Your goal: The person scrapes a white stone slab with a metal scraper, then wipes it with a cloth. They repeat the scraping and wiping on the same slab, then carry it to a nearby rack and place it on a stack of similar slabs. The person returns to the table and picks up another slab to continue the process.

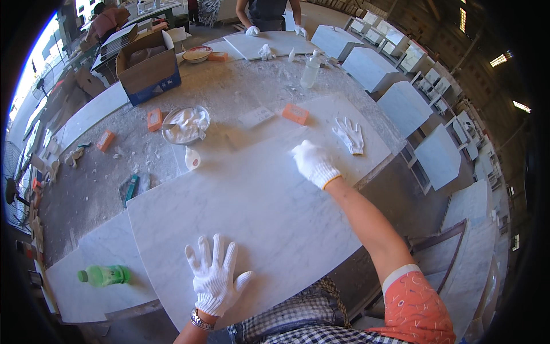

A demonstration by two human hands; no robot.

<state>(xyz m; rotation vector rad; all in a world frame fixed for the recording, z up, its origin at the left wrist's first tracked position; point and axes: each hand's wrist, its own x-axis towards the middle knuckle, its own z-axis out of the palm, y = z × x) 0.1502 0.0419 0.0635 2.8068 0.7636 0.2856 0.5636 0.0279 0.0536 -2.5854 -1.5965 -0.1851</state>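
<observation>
A large pale grey-veined marble slab [229,195] lies flat before me. My left hand [215,276], in a white knit glove, rests on its near part with fingers spread. At the slab's far right corner is my right hand [315,165], also gloved, its fingers curled closed; whatever they may hold is hidden. Just beyond it to the right lies a loose white glove [349,136]. An orange box [295,114] sits farther back. Left of that, a bowl [165,131] holds white paste. Against the slab's far edge is a small white rounded object [192,159].
A green bottle [109,275] lies on a lower slab at left. Farther back are a cardboard box [148,69], a clear bottle [310,70] and a teal-handled tool [132,188]. Across the table, a person's gloved hands [252,31] touch another slab. Stone-topped blocks [404,106] line the right.
</observation>
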